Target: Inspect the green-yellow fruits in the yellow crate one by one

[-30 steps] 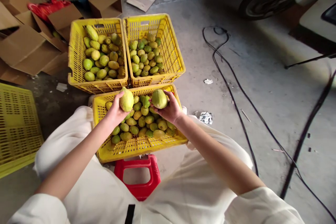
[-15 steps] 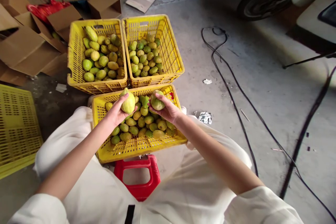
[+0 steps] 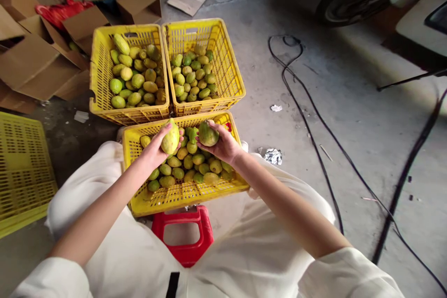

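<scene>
My left hand [image 3: 156, 150] is closed around a yellow-green papaya [image 3: 170, 138] with a pointed top, thumb along its near side. A rounder, greener papaya [image 3: 208, 134] rests in my right hand [image 3: 226, 146], the fingers curled under it. Both hands are above the near yellow crate [image 3: 157, 202], a short gap between the two fruits. Below them, several green and yellow papayas [image 3: 188, 163] lie loose in that crate, partly hidden by my hands.
Behind stand a left yellow crate [image 3: 131, 112] and a right yellow crate [image 3: 226, 63], both holding similar fruit. A red stool [image 3: 188, 256] is between my legs. Cardboard boxes [image 3: 38, 67] crowd the left. Black cables [image 3: 314, 137] cross the floor at right, near a vehicle wheel [image 3: 352, 4].
Both papayas have turned slightly in my hands and show different sides. My hands stay in nearly the same place above the near crate.
</scene>
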The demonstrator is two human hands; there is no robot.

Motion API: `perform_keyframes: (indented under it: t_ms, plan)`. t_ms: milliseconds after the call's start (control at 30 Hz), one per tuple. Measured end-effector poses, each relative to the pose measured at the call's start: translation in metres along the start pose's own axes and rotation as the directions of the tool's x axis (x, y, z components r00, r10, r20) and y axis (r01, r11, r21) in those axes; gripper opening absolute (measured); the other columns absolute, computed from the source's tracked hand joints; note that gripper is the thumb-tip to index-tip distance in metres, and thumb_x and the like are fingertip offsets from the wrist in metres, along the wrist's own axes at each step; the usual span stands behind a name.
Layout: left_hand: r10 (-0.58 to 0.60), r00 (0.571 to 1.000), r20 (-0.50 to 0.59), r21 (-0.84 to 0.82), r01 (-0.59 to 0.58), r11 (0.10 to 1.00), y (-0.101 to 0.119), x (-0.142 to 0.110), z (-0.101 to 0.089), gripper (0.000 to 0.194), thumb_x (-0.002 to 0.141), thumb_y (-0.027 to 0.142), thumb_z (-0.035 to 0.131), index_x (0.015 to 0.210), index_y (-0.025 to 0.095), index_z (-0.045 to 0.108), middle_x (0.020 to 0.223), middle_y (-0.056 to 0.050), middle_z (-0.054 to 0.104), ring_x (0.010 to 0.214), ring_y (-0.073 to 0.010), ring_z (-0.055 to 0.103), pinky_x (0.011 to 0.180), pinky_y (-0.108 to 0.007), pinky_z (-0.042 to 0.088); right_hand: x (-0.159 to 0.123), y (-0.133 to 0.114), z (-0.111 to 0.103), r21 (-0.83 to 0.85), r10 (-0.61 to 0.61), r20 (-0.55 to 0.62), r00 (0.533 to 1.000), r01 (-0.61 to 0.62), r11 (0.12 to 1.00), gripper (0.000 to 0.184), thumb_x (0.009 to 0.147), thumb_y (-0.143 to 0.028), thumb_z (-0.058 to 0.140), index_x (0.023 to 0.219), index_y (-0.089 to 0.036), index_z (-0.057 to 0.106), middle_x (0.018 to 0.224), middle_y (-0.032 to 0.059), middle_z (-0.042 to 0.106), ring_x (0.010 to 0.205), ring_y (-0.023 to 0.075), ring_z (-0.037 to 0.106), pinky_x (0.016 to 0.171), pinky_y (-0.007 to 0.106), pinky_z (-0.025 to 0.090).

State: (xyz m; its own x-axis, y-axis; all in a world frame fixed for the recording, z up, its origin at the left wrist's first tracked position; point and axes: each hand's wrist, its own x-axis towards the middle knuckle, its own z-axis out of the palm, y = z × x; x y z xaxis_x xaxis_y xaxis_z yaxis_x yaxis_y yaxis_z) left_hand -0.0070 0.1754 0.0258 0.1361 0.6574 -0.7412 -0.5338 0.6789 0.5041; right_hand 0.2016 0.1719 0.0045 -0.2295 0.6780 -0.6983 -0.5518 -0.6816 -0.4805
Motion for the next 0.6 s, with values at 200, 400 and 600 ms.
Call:
perform_keyframes:
  t_ms: [200, 400, 600]
  plan:
    - [0.045, 0.999, -0.018, -0.012, -0.045, 0.999, -0.0005, -0.0037, 0.0023, 0.013, 0.096, 0.024, 0.064, 0.106, 0.017, 0.069, 0.089, -0.006, 0.076, 0.076, -0.0169, 0.074, 0.072, -0.026, 0.064, -0.0009, 0.0007, 0.0044, -0.044, -0.061, -0.037, 0.997, 0.060, 0.997, 0.012, 0.087, -0.032, 0.071, 0.096, -0.026, 0.067, 0.090, 0.0002, 0.077, 0.087, 0.0180, 0.075, 0.063, 0.023, 0.060]
    - [-0.036, 0.999, -0.023, -0.014, 0.036, 0.999, 0.0058, -0.0073, 0.0070, 0.029, 0.094, 0.036, 0.061, 0.105, 0.012, 0.072, 0.076, -0.007, 0.073, 0.063, -0.0179, 0.070, 0.066, -0.031, 0.064, 0.0006, -0.0022, 0.0000, 0.023, -0.004, -0.030, 1.000, 0.004, 1.000, 0.016, 0.084, -0.032, 0.068, 0.098, -0.026, 0.063, 0.088, 0.0004, 0.077, 0.093, 0.0250, 0.078, 0.072, 0.034, 0.066]
    - [-0.039, 0.999, 0.001, 0.029, 0.039, 0.999, 0.0055, -0.0077, 0.0066, 0.036, 0.099, 0.042, 0.055, 0.095, 0.012, 0.074, 0.074, -0.008, 0.073, 0.056, -0.0149, 0.067, 0.051, -0.022, 0.055, 0.0012, -0.0005, -0.0027, -0.036, 0.032, 0.015, 0.999, -0.032, 0.999, 0.018, 0.085, -0.037, 0.067, 0.098, -0.025, 0.064, 0.088, 0.0037, 0.078, 0.095, 0.0261, 0.078, 0.078, 0.039, 0.066]
